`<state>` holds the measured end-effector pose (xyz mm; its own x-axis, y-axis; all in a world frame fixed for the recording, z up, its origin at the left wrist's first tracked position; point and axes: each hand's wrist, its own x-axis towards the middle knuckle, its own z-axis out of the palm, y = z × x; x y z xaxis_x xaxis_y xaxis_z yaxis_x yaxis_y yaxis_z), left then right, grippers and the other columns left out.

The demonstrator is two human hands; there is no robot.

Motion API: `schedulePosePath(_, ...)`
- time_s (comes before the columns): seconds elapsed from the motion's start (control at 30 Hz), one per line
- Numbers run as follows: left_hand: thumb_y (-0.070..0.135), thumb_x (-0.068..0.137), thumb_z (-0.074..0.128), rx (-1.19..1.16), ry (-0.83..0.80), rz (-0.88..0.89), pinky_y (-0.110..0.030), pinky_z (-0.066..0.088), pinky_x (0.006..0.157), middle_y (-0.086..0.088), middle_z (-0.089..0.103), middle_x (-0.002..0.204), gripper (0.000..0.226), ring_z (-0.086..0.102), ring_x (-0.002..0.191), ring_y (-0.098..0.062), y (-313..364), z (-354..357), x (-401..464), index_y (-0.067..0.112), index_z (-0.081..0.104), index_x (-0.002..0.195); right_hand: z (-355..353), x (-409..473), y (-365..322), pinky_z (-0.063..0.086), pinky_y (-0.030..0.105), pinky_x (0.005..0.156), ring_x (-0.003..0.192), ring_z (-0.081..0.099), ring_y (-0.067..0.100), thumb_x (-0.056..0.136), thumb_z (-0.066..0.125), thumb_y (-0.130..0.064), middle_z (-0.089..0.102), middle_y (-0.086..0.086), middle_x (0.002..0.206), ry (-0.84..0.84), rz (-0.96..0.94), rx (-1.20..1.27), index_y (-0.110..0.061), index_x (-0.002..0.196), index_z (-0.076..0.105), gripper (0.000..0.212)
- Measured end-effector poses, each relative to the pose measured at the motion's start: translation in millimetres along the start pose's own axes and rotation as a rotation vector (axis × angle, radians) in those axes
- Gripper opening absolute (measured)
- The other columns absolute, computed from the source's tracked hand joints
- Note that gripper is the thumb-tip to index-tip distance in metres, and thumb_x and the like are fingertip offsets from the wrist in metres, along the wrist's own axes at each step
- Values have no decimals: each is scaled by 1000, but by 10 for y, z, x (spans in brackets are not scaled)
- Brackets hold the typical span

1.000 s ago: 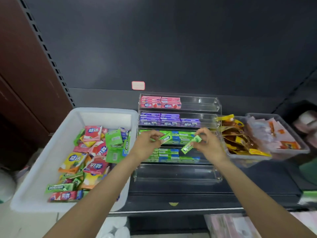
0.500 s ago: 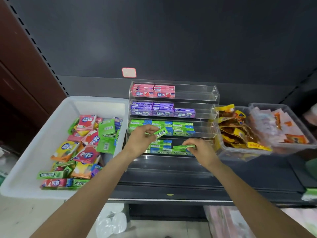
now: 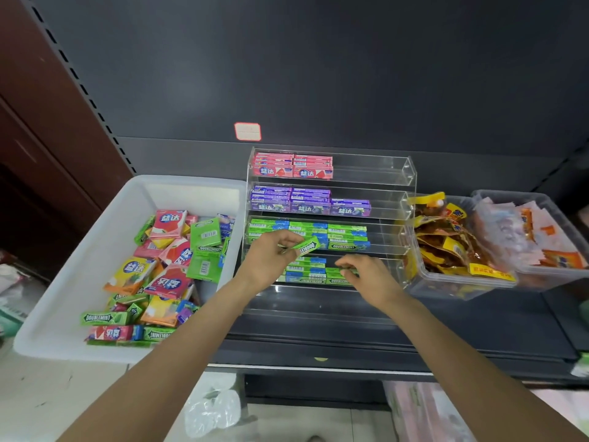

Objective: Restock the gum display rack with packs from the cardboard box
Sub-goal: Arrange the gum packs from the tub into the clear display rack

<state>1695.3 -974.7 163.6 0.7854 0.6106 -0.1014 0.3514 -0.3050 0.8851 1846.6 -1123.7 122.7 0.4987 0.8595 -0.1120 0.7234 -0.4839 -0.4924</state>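
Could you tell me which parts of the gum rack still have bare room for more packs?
The rack is free on the right of every tier: beside the pink packs most of all, right of the purple packs, and right of the green packs. The lowest tier looks bare. It is crowded where the left hand and right hand work.
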Motion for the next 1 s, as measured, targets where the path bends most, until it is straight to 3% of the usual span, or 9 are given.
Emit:
schedulePosePath(0.1,10,88,63,25,-21,16,-19,45,83,9,60,96,20,58,93,-9,12,-17,-19,17,65,106,3,6,6,48,30,93,108,60,17,95,52,-14,65,3,119,12,-5,-2,-14,121,61,28)
schedulePosePath(0.3,7,86,64,23,-3,53,0,41,73,8,61,94,20,54,85,0,60,35,-57,14,66,105,-43,-59,-71,45,20,91,103,61,11,93,54,-12,65,2,115,99,-39,85,-12,119,63,27)
schedulePosePath(0.5,7,82,69,-143,-35,32,-12,48,69,4,64,86,16,59,73,-4,185,263,-48,17,66,94,-231,-196,-283,48,10,80,84,63,-3,90,60,-15,69,-5,92,110,63,729,-25,95,65,12)
schedulePosePath(0.57,8,80,71,-177,-43,10,-19,50,71,2,64,84,16,60,73,-10,242,362,-43,16,64,93,-270,-227,-295,48,9,74,77,64,-4,89,60,-12,70,1,87,100,62,784,-14,90,66,7)
schedulePosePath(0.63,9,81,71,-146,-62,36,-15,49,70,3,62,83,18,59,74,-10,268,450,-39,16,63,95,-273,-242,-250,52,19,80,79,65,3,90,60,-9,69,8,88,131,99,805,1,93,64,11)
schedulePosePath(0.7,9,84,66,-32,-85,85,-7,45,72,3,64,90,17,59,82,-9,265,494,-47,15,63,100,-284,-243,-164,53,32,86,83,66,15,91,57,-9,68,10,87,177,161,815,4,94,60,13)
schedulePosePath(0.77,16,90,59,330,-81,169,-14,42,89,1,62,113,24,55,105,-14,182,488,-35,16,61,114,-317,-237,-52,53,37,85,86,66,21,92,56,-9,69,9,87,250,174,731,-4,92,59,6)
schedulePosePath(0.87,34,96,47,882,-129,268,-32,28,104,6,40,141,40,31,131,-17,4,433,-51,28,45,135,-361,-271,97,50,21,76,86,63,15,90,58,-5,67,3,93,305,102,431,-10,106,65,18)
schedulePosePath(1.0,42,95,43,1034,-259,278,-38,23,110,5,22,152,48,19,139,-19,-133,416,-100,37,33,142,-270,-282,197,49,27,76,83,58,14,88,61,-5,64,4,104,271,1,47,-18,122,62,36)
